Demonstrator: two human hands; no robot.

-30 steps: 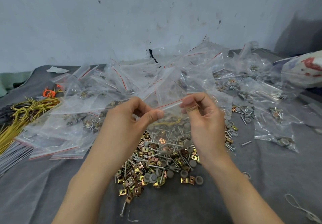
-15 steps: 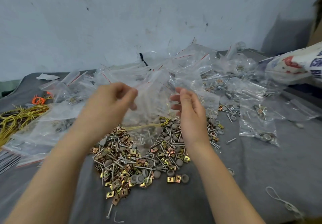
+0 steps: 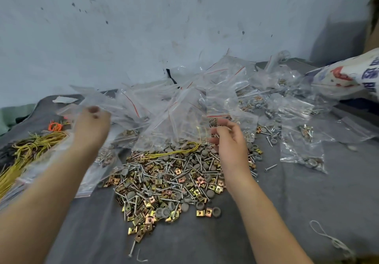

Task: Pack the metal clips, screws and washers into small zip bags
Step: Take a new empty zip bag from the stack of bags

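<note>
Lots of square gold metal clips (image 3: pixel 141 218), thin silver screws (image 3: pixel 164 181) and round grey washers (image 3: pixel 162 212) lie heaped on the grey cloth (image 3: pixel 307 202), the right hand (image 3: pixel 231 142) is loose and empty, the left hand (image 3: pixel 91 128) is too blurry to tell, so I think grabbing a fresh clear plastic zip bag (image 3: pixel 184 107) comes next.

Bare left hand (image 3: pixel 90 126) and right hand (image 3: pixel 230 142), bare forearms; dark spots on the left fingers (image 3: pixel 94 109).

zip bags (image 3: pixel 180 116): clear glossy plastic | clips (image 3: pixel 143 220): shiny brass-toned metal | cloth (image 3: pixel 287 212): matt grey

Single head view, close, facing forward-down over grey table (image 3: pixel 307 202).
</note>
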